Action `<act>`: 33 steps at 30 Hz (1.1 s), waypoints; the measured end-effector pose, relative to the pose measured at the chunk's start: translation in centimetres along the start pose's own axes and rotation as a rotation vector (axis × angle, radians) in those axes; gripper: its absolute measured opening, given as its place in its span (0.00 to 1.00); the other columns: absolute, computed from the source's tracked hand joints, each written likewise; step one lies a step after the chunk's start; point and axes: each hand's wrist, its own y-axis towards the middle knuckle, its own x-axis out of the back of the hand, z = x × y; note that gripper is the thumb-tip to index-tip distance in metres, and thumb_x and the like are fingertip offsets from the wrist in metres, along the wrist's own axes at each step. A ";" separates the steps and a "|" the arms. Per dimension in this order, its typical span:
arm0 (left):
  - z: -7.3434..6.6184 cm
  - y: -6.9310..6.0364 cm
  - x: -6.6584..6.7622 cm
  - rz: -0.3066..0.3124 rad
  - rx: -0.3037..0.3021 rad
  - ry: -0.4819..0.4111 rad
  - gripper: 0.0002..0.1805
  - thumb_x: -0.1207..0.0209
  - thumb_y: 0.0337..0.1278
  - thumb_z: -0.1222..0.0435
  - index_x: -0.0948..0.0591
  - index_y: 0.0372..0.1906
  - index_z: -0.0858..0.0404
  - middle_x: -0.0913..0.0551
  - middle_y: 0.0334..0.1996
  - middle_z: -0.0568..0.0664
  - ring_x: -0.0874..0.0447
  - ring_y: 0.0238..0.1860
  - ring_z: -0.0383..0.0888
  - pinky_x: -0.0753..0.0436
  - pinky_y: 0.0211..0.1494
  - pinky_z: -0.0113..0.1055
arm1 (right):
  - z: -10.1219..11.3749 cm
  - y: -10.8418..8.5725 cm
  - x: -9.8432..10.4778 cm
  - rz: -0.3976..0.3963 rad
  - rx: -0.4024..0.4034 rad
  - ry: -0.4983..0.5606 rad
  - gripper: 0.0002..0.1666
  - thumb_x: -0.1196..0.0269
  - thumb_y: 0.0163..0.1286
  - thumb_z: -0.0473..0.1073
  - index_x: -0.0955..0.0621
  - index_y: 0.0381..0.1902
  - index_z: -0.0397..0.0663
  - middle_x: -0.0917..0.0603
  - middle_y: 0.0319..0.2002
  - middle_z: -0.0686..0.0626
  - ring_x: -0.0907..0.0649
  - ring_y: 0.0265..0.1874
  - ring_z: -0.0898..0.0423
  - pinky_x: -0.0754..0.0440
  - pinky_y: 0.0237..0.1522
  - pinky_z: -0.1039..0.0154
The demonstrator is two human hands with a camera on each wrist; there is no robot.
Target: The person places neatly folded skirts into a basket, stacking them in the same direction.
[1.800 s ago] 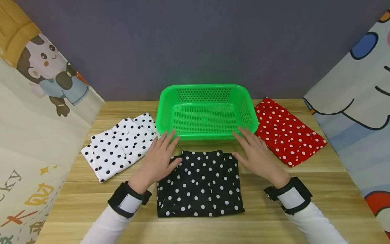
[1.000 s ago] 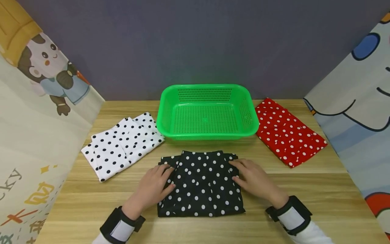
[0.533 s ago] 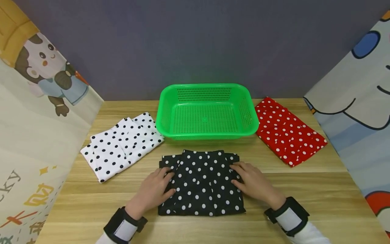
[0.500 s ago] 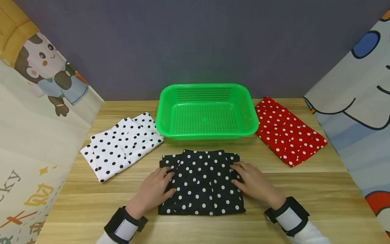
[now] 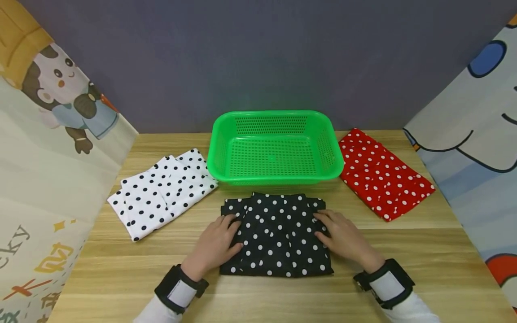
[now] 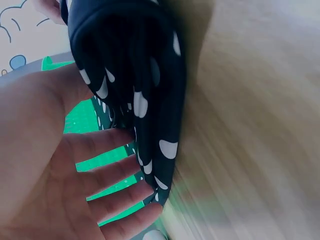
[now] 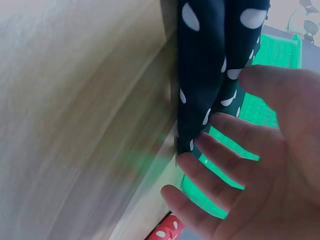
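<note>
A folded black cloth with white dots (image 5: 278, 237) lies at the front middle of the wooden table. My left hand (image 5: 214, 244) rests on its left side, fingers fairly straight. On the opposite side, my right hand (image 5: 345, 237) touches the cloth in the same way. In the left wrist view, the left hand's fingers (image 6: 110, 175) are spread against the layered edge of the cloth (image 6: 167, 150), and the thumb tip is hidden. The right wrist view has the right hand's fingers (image 7: 215, 170) spread along the cloth's edge (image 7: 200, 75). Neither hand visibly pinches it.
Behind the black cloth stands a green plastic basket (image 5: 272, 179) with nothing in it. A folded white cloth with black dots (image 5: 161, 193) lies to its left, and a folded red cloth with white dots (image 5: 383, 175) to its right. A dark wall (image 5: 274, 58) rises behind the table.
Both hands came back from near the basket's front corners onto the cloth's sides. Since then, the black cloth has slid slightly right and toward the basket along with the hands.
</note>
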 end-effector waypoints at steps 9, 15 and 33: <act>-0.5 1.3 -0.2 -0.026 -0.019 0.022 0.32 0.41 0.52 0.47 0.26 0.57 0.64 0.30 0.58 0.59 0.31 0.57 0.53 0.28 0.58 0.45 | -1.0 0.6 0.1 -0.005 -0.022 0.006 0.28 0.35 0.59 0.45 0.25 0.55 0.37 0.26 0.55 0.36 0.26 0.53 0.39 0.26 0.51 0.42; -0.7 2.1 -0.1 -0.008 0.010 0.008 0.32 0.41 0.52 0.49 0.27 0.57 0.64 0.31 0.59 0.59 0.33 0.59 0.53 0.29 0.59 0.46 | -1.3 1.3 0.2 -0.022 -0.033 0.011 0.28 0.36 0.60 0.43 0.26 0.55 0.35 0.26 0.54 0.35 0.25 0.53 0.39 0.26 0.52 0.43; -1.2 2.2 0.1 -0.071 0.168 0.010 0.39 0.33 0.42 0.47 0.27 0.55 0.70 0.29 0.54 0.63 0.28 0.50 0.56 0.23 0.47 0.46 | -0.4 1.4 0.2 -0.053 -0.183 0.067 0.33 0.36 0.59 0.42 0.31 0.59 0.31 0.29 0.55 0.30 0.27 0.53 0.35 0.27 0.51 0.41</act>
